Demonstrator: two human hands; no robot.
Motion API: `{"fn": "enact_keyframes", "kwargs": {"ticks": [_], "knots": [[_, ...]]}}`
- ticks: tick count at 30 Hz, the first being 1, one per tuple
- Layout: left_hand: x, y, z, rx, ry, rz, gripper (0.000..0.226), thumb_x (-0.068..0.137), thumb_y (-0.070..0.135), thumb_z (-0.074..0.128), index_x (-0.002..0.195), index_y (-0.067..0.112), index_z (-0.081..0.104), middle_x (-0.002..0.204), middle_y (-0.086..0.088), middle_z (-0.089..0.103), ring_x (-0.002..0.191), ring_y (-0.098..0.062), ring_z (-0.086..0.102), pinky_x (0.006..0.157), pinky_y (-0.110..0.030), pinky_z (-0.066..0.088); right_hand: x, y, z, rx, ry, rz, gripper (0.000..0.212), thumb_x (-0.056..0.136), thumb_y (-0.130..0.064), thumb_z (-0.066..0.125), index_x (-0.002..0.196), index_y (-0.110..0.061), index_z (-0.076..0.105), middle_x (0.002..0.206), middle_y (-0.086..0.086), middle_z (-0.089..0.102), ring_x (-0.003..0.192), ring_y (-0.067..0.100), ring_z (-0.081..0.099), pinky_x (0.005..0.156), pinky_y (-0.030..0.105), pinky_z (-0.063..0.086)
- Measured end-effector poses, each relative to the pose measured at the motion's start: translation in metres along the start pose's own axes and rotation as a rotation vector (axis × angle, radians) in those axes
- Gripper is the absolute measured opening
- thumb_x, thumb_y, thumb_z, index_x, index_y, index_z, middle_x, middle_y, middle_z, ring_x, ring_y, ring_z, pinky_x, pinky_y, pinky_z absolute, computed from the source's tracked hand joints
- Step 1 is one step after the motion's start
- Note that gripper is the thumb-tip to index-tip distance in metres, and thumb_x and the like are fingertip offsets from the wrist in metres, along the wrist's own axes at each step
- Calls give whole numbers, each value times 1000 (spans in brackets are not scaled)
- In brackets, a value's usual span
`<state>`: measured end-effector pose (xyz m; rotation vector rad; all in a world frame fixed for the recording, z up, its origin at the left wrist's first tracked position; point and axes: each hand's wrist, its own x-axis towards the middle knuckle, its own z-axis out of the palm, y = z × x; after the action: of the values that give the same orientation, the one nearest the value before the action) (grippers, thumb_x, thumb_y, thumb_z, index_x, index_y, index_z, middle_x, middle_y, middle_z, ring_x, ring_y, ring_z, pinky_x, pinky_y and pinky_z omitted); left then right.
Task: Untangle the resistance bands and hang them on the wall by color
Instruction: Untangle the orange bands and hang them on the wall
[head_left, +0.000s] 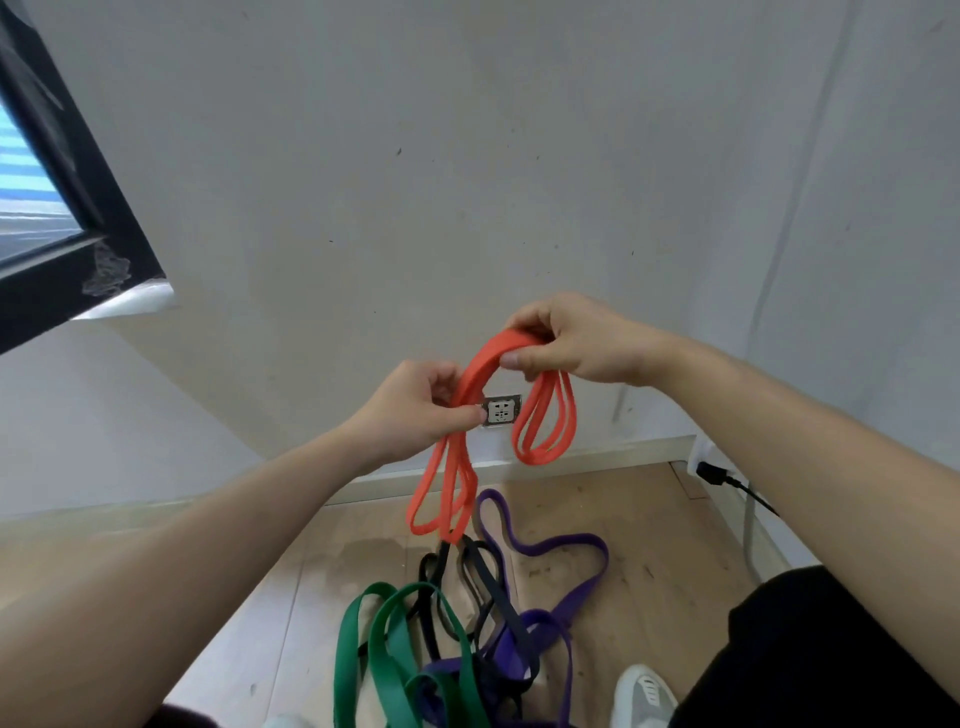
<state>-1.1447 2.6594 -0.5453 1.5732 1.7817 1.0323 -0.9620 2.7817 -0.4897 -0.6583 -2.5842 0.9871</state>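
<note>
Both hands hold an orange resistance band (545, 431) in front of the white wall. My right hand (576, 338) pinches its upper folded part, and loops hang below it. My left hand (415, 410) grips the strands lower down on the left, from which more loops hang toward the floor. A black band (485, 587) seems hooked in the lowest orange loop and leads into the pile on the floor. There green bands (374, 644), purple bands (566, 577) and black bands lie tangled together.
A wall socket (501, 410) sits low on the wall behind the band. A black-framed window (67, 208) is at the upper left. A black plug and cable (727, 480) lie at the right by the skirting. My white shoe (644, 696) stands beside the pile.
</note>
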Motion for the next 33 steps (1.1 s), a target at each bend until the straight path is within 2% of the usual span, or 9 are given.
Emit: {"fn": "enact_keyframes", "kwargs": {"ticks": [2,4,8,12,15,21,27,30,33], "knots": [[0,-1,-4,17,5,-26,10,86,12,78,94,9,73,89,-14,76,85,-28,75,83,-37,62,-2,8,-9,89,75,8,4,94,-17,68,94,-13,70,77,5,68,71,7,67,72,24,55],[-1,-3,-11,5,0,-48,10,87,13,78,95,12,73,87,-10,75,83,-24,75,78,-31,61,-4,18,-14,153,112,33,9,95,-16,66,98,-8,69,80,7,68,75,9,67,75,22,54],[-1,-1,-21,-76,18,-61,13,87,14,78,99,15,75,82,0,76,80,-13,73,83,-30,59,-10,39,-13,145,28,123,16,96,-15,65,105,-2,67,88,7,69,83,11,66,75,13,49],[-2,10,-22,-219,92,-47,14,87,15,78,100,14,76,86,-6,78,88,-21,75,89,-34,60,-9,45,0,171,-170,199,26,89,-14,74,113,-10,65,105,8,73,98,18,70,91,31,56],[-1,20,-19,-263,111,-7,15,87,14,77,102,16,76,86,-2,78,86,-15,74,85,-29,58,-5,30,14,239,-224,152,39,87,-17,76,123,-17,61,120,5,68,110,18,68,96,35,56],[-3,36,-21,-349,128,66,22,88,5,74,110,8,75,90,-3,78,84,-10,72,77,-20,55,4,7,27,433,-14,-7,32,87,-10,75,118,-10,66,106,4,72,104,22,70,97,42,56],[0,63,-42,-488,254,92,26,88,2,72,113,9,72,89,-6,77,80,-17,68,83,-30,56,10,-23,13,403,212,-92,22,90,-11,72,111,-15,70,98,12,72,90,17,69,90,38,58],[6,83,-57,-541,305,103,28,89,1,72,114,12,70,84,-4,75,75,-18,65,82,-32,54,10,-40,-7,436,313,-144,25,89,-11,73,112,-21,68,87,3,71,82,13,67,81,30,57],[15,107,-73,-513,323,138,25,89,3,73,113,11,70,87,-6,74,76,-19,65,83,-34,54,15,-55,-30,458,403,-189,27,87,-13,75,111,-23,67,84,3,71,78,13,65,79,35,55]]}}
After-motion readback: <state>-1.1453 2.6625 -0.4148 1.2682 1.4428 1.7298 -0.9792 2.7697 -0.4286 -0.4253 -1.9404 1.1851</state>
